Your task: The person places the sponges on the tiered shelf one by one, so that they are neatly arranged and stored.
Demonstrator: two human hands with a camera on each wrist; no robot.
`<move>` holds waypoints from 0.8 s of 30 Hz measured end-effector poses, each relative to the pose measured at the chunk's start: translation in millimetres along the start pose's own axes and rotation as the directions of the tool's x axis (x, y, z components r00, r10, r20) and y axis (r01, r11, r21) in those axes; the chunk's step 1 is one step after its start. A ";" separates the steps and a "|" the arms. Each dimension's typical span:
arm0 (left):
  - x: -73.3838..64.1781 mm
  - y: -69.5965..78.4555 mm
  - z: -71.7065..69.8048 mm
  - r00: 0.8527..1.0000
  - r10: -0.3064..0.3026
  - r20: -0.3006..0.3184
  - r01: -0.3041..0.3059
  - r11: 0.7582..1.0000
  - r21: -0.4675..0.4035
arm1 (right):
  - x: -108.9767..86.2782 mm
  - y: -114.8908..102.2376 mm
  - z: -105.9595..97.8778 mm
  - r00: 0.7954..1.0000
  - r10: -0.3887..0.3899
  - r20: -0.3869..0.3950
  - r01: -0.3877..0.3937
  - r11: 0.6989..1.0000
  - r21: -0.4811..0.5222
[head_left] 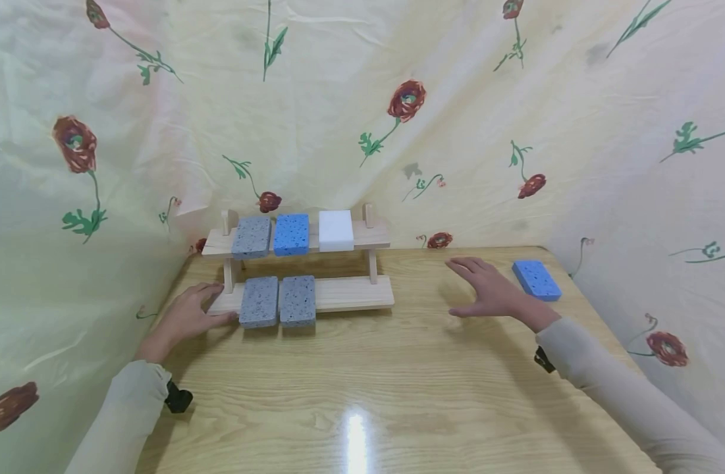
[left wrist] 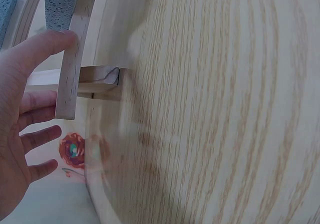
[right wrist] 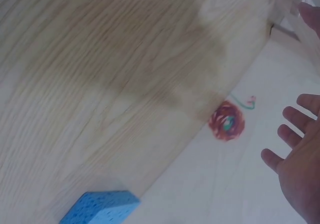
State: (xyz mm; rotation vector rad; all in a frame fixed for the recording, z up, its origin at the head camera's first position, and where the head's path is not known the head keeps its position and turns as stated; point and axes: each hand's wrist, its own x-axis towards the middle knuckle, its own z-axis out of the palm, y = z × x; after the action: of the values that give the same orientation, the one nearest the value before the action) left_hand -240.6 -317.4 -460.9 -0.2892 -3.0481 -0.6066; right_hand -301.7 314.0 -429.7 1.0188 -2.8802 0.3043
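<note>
A two-tier wooden shelf [head_left: 356, 293] stands at the back left of the table. My left hand [head_left: 187, 315] holds the left end of its lower board, thumb at the front edge beside a grey speckled sponge [head_left: 259, 301]. In the left wrist view the other fingers [left wrist: 40, 136] spread behind the board. A second grey sponge [head_left: 297, 300] lies to the right on that tier. On the upper tier sit a grey sponge [head_left: 252, 237], a blue sponge [head_left: 292, 234] and a white block [head_left: 336, 230]. My right hand [head_left: 489, 289] hovers over the table with fingers spread, holding nothing.
Another blue sponge [head_left: 537, 280] lies on the wooden table [head_left: 362, 382] near its right edge, beyond my right wrist. Flower-printed cloth [head_left: 321, 131] hangs behind the table and along both sides.
</note>
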 end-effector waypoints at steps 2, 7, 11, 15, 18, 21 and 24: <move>0.0 0.2 0.2 1.000 0.002 -0.001 -0.002 1.000 -0.002 | -4.6 6.8 -1.4 1.000 0.005 -0.006 -0.005 1.000 -0.018; 0.1 0.2 0.7 1.000 0.005 -0.008 -0.006 1.000 -0.004 | -15.5 21.3 -7.9 0.999 0.008 -0.037 -0.010 0.999 -0.053; 0.2 -0.3 1.4 1.000 0.005 -0.006 -0.005 1.000 -0.001 | -23.3 31.0 -15.0 0.999 0.030 -0.023 -0.031 0.999 -0.043; 0.3 -0.6 2.0 1.000 0.002 -0.003 -0.002 1.000 0.008 | -31.2 40.8 -22.2 0.995 0.095 0.026 -0.094 0.995 -0.026; 0.4 -0.4 1.9 1.000 -0.001 -0.002 0.001 1.000 0.008 | -36.9 48.7 -25.8 0.990 0.132 0.055 -0.132 0.991 -0.018; 0.5 0.2 1.4 1.000 0.002 -0.007 -0.002 1.000 0.000 | -41.6 58.8 -26.3 0.984 0.161 0.072 -0.160 0.987 -0.025; 0.7 -0.2 1.2 1.000 0.004 -0.009 -0.004 1.000 -0.005 | -45.6 69.5 -26.2 0.981 0.180 0.077 -0.178 0.983 -0.038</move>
State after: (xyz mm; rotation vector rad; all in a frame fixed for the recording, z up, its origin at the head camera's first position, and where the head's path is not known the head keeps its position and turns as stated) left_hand -241.4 -317.1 -462.1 -0.2914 -3.0375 -0.6140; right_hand -309.9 400.3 -421.4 0.7856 -3.0446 0.2336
